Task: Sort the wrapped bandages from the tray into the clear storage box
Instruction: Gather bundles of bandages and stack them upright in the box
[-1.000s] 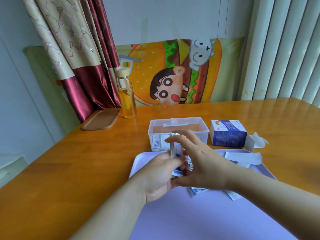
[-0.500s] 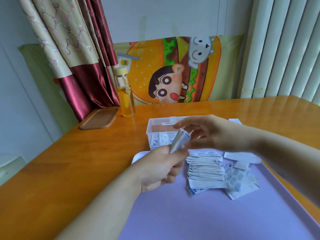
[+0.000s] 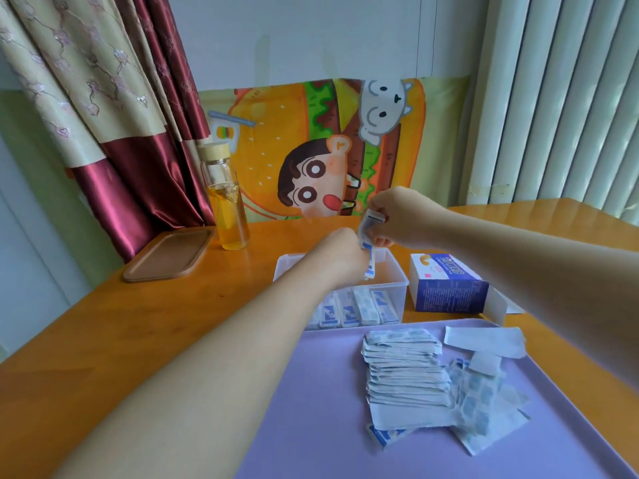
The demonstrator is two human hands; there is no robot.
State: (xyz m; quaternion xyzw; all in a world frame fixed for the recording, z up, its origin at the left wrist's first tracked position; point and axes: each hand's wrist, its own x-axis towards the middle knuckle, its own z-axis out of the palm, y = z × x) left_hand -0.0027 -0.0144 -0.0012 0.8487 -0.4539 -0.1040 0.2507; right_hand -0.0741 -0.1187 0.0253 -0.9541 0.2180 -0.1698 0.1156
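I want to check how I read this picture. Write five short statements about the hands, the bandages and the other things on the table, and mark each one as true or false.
1. The left hand and the right hand hold a bundle of bandages above the clear box. True.
2. The clear box is empty. False: wrapped bandages stand along its front wall.
3. A pile of bandages lies on the purple tray. True.
4. The blue carton stands left of the clear box. False: it stands to the right.
5. The bottle lies on its side. False: it stands upright.
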